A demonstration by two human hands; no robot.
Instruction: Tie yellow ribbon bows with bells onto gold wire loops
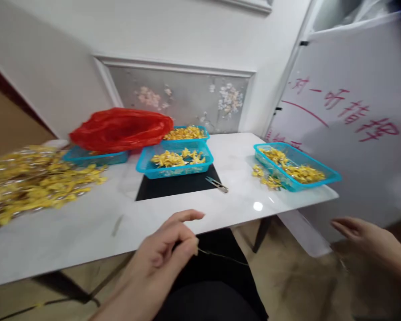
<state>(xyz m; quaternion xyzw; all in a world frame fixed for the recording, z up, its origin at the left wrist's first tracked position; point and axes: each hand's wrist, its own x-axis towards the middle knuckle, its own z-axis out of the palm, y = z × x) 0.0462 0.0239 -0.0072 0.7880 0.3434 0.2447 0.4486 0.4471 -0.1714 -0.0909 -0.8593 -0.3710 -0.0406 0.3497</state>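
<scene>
My left hand (169, 254) is over the table's front edge, thumb and a finger pinched on a thin thread (220, 255), the forefinger stretched out above. From the pinch the thread runs off to the right over my dark clothing and fades from sight. Off to the right, beyond the table's edge, my right hand (364, 236) is held up with its fingers pressed together, slightly blurred. What it holds, if anything, cannot be made out. Thread snips (217, 183) lie on a black mat (173, 187) behind my left hand.
Yellow flower-like pieces fill blue baskets (177, 170) at the centre and a blue basket (297, 183) at the right. A large yellow pile (43, 183) covers the table's left. A red plastic bag (120, 129) sits behind. A whiteboard (354, 98) stands at the right.
</scene>
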